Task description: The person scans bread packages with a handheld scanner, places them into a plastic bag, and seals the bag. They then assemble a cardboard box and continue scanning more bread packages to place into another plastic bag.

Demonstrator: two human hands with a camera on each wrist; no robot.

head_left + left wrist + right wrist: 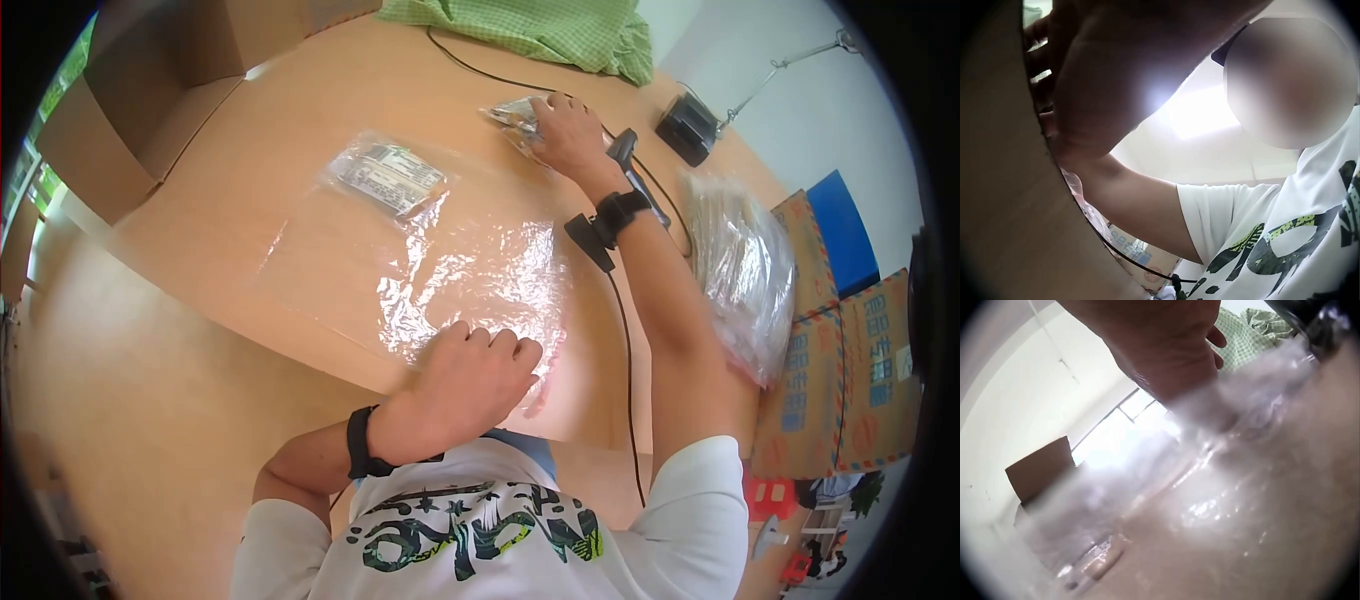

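Observation:
A large clear plastic bag (470, 275) lies flat and shiny across the near part of the table. My left hand (465, 385) rests palm down on its near edge; in the left wrist view the fingers of this hand (1038, 62) touch the tabletop, slightly spread. On the bag's far left part is a clear-wrapped packet with a printed label (390, 178). Farther off to the right, my right hand (572, 138) grips a silvery plastic packet (512, 113), its fingertips partly hidden. Blurred clear plastic (1210, 500) fills the lower right wrist view below that hand (1160, 350).
A black handheld device (622, 150) lies beside my right wrist, with a cable near it. Farther right are a black box (688, 130), a stack of clear bags (742, 265) and cardboard boxes (865, 375). An open carton (130, 120) stands far left, green checked cloth (540, 32) at the back.

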